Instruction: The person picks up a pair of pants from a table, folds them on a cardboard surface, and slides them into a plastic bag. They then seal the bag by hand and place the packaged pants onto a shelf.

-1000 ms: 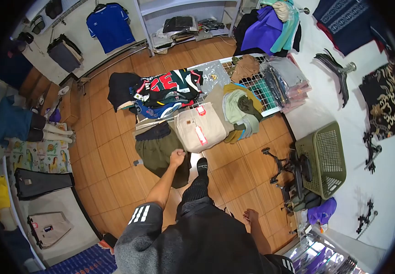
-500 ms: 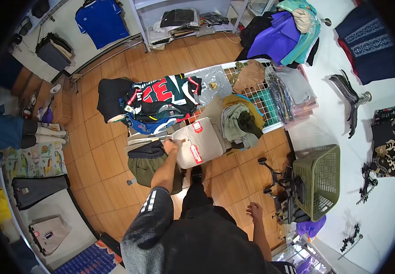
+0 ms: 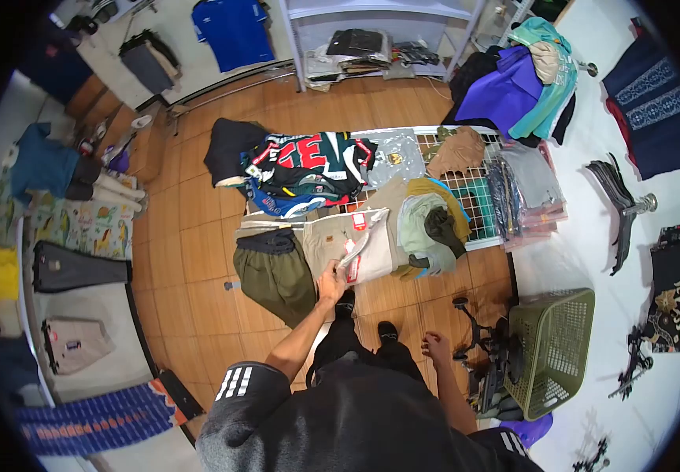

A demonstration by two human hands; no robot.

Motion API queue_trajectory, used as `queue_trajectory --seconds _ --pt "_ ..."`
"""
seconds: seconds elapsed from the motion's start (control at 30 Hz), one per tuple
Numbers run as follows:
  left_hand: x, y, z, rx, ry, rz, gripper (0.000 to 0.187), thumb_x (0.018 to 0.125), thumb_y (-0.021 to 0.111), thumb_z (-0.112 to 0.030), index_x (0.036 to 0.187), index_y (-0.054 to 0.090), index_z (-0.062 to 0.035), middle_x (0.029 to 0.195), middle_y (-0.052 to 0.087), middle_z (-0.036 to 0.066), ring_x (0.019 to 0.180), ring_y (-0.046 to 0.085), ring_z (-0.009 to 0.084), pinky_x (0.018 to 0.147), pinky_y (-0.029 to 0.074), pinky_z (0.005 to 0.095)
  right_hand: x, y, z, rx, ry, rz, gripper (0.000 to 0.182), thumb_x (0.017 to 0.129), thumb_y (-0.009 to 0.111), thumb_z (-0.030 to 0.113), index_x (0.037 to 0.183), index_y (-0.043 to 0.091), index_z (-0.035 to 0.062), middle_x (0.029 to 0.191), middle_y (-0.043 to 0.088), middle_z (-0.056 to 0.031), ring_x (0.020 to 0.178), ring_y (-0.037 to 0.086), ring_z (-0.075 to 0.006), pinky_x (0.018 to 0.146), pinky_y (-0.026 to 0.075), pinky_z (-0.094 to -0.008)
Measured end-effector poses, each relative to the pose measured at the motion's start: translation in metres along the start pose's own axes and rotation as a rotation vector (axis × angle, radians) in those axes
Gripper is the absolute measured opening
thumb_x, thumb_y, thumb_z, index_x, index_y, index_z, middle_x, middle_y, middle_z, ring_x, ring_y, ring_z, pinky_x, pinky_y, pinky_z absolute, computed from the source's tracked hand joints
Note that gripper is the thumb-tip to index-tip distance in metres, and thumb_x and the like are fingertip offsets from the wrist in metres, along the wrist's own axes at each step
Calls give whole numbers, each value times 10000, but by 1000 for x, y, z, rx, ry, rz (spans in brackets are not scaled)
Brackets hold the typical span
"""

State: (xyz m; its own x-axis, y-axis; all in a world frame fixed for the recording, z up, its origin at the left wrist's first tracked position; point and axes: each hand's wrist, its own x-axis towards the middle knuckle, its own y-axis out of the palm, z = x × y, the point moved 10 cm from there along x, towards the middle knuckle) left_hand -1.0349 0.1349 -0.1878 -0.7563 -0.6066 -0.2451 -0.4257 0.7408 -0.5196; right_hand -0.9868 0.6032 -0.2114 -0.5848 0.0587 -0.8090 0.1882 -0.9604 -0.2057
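Note:
My left hand (image 3: 330, 282) is closed on the near edge of the beige garment (image 3: 375, 256), which has red-and-white tags and is partly folded up. Under and left of it lies more beige cloth (image 3: 320, 238). An olive garment with a dark waistband (image 3: 273, 275) hangs off the rack's near side, left of that hand. My right hand (image 3: 436, 346) hangs low over the floor, away from the garments, its fingers loosely curled and apart, with nothing in it. Pale green cloth (image 3: 421, 228) lies right of the beige garment.
Printed jerseys (image 3: 308, 165) are heaped on the white grid rack (image 3: 478, 185), with packaged clothes (image 3: 525, 181) at its right end. A green basket (image 3: 548, 354) stands at the right. Purple and teal garments (image 3: 505, 82) hang behind. My shoes (image 3: 388, 331) are on the tiled floor.
The view has shifted, so the scene sits further right. My left hand has moved right and nearer along the beige garment, whose left part is now lifted and folded over, showing beige cloth beneath.

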Motion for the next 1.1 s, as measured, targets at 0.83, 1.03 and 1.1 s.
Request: queue_trajectory --seconds 0.83,1.03,1.1 --pt "-618 -170 -73 -329 -76 -912 169 1009 669 -99 1160 653 -24 995 721 160 975 699 303 873 534 405 -145 176 35 -675 -549 1040 359 941 663 18 1299 660 50 1249 707 -100 1085 724 -263 742 601 -396" --pt "-816 -173 -22 -458 -141 -1238 180 1025 660 -65 1192 647 -2 1068 680 75 1029 655 164 912 558 336 -357 271 -43 -555 -775 1323 281 857 626 -160 1076 676 9 971 680 -44 878 665 -158 700 577 -313" --pt "-881 -175 -11 -500 -163 -1334 178 1021 659 -48 1192 649 -1 1085 658 73 1028 653 154 906 574 328 -402 312 -82 -549 -1146 1477 274 849 579 -182 1021 676 7 920 691 -40 829 659 -143 712 574 -290"
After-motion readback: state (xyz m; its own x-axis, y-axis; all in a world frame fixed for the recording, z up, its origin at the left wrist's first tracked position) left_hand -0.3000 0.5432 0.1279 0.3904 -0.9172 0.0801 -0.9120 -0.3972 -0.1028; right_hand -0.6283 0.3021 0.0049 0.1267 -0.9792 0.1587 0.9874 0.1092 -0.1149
